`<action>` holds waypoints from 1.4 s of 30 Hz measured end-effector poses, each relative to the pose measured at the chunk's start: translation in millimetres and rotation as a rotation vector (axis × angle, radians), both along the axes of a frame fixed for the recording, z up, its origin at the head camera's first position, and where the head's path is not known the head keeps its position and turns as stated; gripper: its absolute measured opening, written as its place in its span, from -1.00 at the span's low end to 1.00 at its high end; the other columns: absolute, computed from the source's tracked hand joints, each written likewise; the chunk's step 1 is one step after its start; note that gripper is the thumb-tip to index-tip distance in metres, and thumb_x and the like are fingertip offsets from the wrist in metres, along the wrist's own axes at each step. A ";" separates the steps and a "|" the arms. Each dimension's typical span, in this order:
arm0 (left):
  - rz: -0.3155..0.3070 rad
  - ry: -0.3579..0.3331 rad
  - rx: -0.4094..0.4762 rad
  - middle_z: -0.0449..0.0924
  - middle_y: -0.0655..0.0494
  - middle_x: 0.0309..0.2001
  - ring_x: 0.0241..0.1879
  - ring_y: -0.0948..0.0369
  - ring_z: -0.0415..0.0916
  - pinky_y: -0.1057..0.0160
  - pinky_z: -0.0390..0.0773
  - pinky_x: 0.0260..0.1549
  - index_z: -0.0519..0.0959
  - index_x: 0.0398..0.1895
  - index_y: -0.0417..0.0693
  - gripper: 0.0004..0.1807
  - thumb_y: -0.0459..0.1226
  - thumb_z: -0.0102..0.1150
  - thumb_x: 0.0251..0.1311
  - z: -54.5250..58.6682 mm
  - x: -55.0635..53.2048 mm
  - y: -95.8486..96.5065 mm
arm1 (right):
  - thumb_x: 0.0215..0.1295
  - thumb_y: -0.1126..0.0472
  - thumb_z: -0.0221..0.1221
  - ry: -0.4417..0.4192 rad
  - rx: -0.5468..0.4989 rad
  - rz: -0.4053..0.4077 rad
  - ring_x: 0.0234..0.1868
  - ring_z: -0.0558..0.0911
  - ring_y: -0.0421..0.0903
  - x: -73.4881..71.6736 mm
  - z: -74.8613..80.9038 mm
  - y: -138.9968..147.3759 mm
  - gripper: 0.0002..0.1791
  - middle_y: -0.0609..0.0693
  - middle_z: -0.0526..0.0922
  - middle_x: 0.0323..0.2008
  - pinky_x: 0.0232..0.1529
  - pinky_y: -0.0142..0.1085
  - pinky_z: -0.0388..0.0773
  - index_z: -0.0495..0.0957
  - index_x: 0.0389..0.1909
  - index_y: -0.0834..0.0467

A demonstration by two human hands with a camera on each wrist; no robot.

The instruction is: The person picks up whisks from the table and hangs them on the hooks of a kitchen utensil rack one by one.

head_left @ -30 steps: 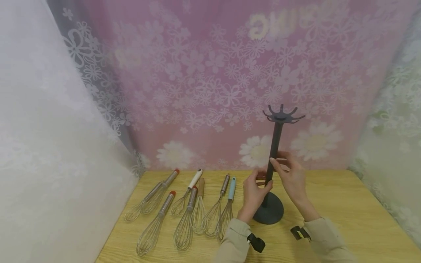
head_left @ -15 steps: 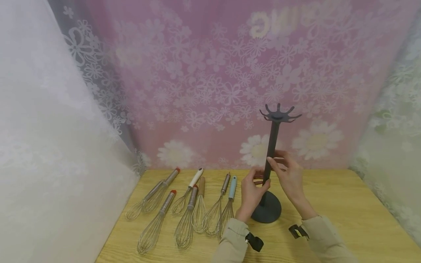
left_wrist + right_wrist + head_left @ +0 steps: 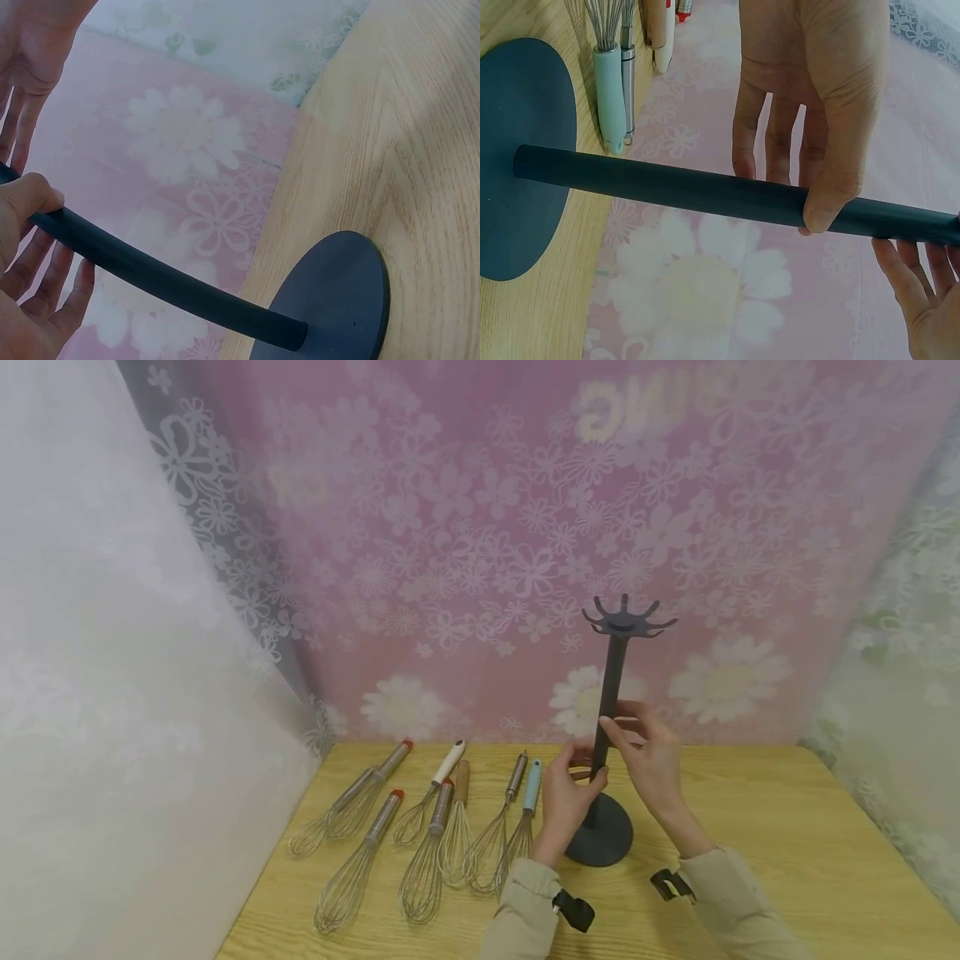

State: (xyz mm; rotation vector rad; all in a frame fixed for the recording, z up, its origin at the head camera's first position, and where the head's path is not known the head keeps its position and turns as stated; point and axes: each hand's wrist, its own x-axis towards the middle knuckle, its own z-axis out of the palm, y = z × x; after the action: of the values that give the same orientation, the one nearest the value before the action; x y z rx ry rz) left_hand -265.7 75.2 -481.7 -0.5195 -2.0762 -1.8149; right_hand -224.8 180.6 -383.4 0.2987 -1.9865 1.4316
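Note:
A dark utensil stand (image 3: 611, 681) has a round base (image 3: 600, 839) on the table and a crown of curved hooks (image 3: 624, 623) on top. Its pole (image 3: 667, 184) leans slightly right in the head view. Low on the pole, my left hand (image 3: 567, 793) holds it between thumb and fingers. Higher up, my right hand (image 3: 648, 764) also pinches the pole, thumb in front. The left wrist view has the left hand (image 3: 34, 262) at the lower left and the right hand (image 3: 37, 60) above it. Nearest to the left hand lies a whisk with a light blue handle (image 3: 532, 785).
More whisks lie left of the stand, among them a white-handled one (image 3: 448, 762), a wooden-handled one (image 3: 462, 781) and a red-tipped one (image 3: 384, 818). The wooden table (image 3: 787, 843) extends right of the stand. Floral cloth (image 3: 480, 527) hangs behind it.
Both hands and the stand have shifted a little to the left, toward the whisks. The grip on the pole looks the same, and the whisks lie as before.

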 end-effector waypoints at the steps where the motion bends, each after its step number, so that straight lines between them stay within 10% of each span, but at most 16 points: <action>1: 0.001 -0.003 0.002 0.69 0.04 -0.18 -0.18 0.26 0.70 0.23 0.75 -0.17 0.62 -0.02 0.02 -0.66 -0.43 0.41 0.16 0.2 0.2 -0.9 | 0.34 0.45 0.25 0.002 0.000 0.005 -0.20 0.60 -0.53 -0.4 0.0 -0.6 -0.72 0.34 0.65 -0.15 -0.22 -0.69 0.56 0.58 0.05 0.40; 42: 0.048 -0.032 0.075 0.70 0.02 -0.17 -0.15 0.11 0.69 0.21 0.75 -0.16 0.63 -0.06 0.02 -0.68 -0.43 0.43 0.15 -1.8 6.4 -24.6 | 0.37 0.33 0.29 0.005 0.009 0.083 -0.13 0.65 -0.43 -29.7 -28.7 -8.0 -0.74 0.10 0.69 -0.10 -0.21 -0.55 0.66 0.65 0.05 0.17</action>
State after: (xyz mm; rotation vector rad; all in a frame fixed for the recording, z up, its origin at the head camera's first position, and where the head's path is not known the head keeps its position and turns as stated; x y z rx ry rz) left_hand -259.3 50.6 -483.5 -0.4194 -2.0145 -1.8774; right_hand -254.6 172.6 -412.1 0.3918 -1.9976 1.4723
